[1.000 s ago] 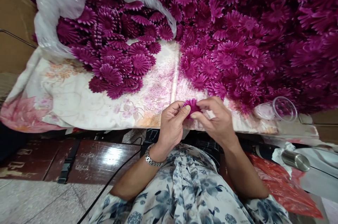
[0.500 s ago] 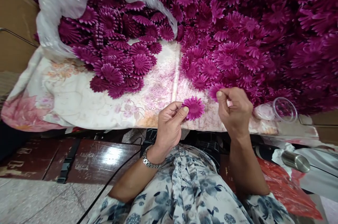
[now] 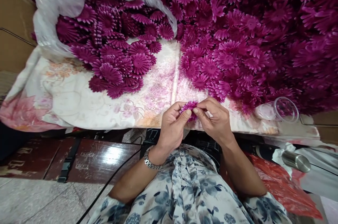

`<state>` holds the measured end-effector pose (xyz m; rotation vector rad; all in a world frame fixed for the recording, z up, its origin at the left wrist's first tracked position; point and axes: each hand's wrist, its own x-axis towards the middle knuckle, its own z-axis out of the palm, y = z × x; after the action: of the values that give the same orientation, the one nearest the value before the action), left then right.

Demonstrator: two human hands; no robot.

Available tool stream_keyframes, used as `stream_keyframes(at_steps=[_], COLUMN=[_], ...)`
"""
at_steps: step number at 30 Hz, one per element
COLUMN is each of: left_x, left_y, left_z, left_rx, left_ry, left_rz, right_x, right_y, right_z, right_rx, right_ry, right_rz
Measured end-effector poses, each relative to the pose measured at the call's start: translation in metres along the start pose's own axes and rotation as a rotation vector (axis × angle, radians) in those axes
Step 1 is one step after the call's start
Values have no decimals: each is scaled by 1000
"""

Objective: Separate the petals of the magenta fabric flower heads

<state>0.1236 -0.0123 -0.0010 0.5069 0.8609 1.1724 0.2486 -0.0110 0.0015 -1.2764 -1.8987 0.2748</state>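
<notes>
Magenta flower [image 3: 188, 107] pinched again by both hands, right hand [image 3: 215, 120] back from pile, left hand [image 3: 173, 125]

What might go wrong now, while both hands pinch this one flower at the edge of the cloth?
1. The flower is pinched between the left hand and right hand; its thin petals may bend or tear.
2. It is held at the edge of the cloth, so a slip may send it to the floor.
3. The clear cup lies on its side near the right hand and may roll if nudged.
</notes>
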Motion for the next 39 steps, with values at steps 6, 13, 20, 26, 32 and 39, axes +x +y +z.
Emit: stream_keyframes(at_steps=[6, 13, 20, 26, 32, 39], left_x=[5, 7, 5, 6, 6, 3], left_y=[6, 5, 2, 7, 10, 2], left_z=[0, 2, 0, -5, -5, 2], left_rx=[-89, -45, -19, -65, -40, -43], left_ry=[81, 27, 48, 148, 125, 73], left_rz=[42, 21, 38, 47, 12, 1], right_x=[10, 5, 1, 8, 15, 4], right_y=[35, 8, -4, 20, 31, -7], right_z=[-32, -10, 7, -16, -34, 4], right_rx=[-522, -134, 26, -285, -533, -58], right_ry=[321, 52, 2, 256, 279, -24], right_rz=[24, -44, 32, -6, 12, -54])
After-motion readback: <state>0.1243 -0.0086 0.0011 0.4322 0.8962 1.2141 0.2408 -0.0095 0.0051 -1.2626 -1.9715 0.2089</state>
